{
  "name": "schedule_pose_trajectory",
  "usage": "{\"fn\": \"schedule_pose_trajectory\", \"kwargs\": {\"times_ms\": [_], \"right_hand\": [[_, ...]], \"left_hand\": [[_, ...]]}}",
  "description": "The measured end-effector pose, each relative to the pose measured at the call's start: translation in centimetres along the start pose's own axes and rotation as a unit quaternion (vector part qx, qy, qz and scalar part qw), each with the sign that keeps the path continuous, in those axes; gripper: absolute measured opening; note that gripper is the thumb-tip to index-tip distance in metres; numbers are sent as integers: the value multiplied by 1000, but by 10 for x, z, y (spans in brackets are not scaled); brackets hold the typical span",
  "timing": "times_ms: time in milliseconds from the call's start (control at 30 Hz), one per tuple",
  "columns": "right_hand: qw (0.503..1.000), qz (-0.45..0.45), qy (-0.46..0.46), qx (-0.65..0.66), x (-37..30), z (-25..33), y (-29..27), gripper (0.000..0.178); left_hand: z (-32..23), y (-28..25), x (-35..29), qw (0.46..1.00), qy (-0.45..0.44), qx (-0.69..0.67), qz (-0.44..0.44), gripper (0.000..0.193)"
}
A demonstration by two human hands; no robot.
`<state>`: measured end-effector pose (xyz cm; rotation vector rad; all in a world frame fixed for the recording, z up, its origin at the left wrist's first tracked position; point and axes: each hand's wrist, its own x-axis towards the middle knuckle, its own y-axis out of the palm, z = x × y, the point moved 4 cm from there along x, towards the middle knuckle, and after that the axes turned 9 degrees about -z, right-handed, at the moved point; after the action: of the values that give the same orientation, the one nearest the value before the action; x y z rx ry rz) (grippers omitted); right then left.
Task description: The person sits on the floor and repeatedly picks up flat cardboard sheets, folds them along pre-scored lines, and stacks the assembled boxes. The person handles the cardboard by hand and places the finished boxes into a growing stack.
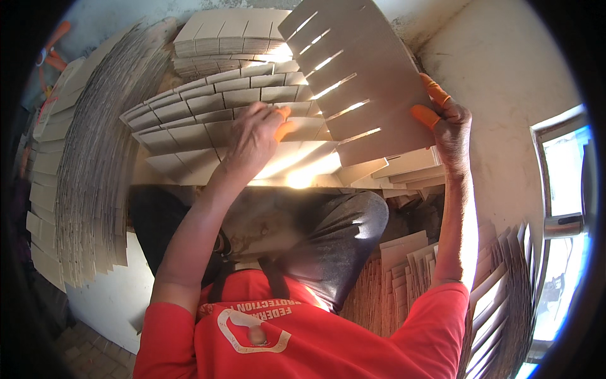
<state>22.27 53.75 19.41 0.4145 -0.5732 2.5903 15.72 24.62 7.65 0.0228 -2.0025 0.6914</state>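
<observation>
My right hand point(449, 123), with orange finger covers on thumb and finger, grips a slotted cardboard sheet point(385, 69) by its right edge. The sheet is raised and tilted, with light showing through the slots along its left side. Below it and to the left, several cardboard strips point(205, 104) stand in rows, crossed into a partition grid. Over the grid's near middle, my left hand point(252, 132) has its fingers curled together, also with orange covers. What the left fingers pinch, if anything, is hidden.
A neat stack of slotted cardboard point(221, 31) lies behind the grid. Tall packed cardboard piles point(101, 145) rise at the left. More upright sheets point(404, 265) stand low at the right, by the wall point(499, 82) and a bright window point(562, 177).
</observation>
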Motion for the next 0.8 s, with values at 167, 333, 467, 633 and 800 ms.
{"fn": "schedule_pose_trajectory", "kwargs": {"times_ms": [167,333,467,633,800], "right_hand": [[995,70,26,-70,-7,-2,14,51],[995,62,56,-63,-14,-7,20,57],[997,42,10,-68,-18,-13,15,58],[994,68,25,-77,-19,-16,17,58],[994,72,10,-79,-22,-7,17,57]], "left_hand": [[25,20,-3,971,-142,47,186,18],[25,21,-10,969,-154,32,192,17],[21,13,-4,981,-114,1,155,6],[47,-1,31,981,-150,13,124,16],[108,1,88,976,-133,152,84,25]]}}
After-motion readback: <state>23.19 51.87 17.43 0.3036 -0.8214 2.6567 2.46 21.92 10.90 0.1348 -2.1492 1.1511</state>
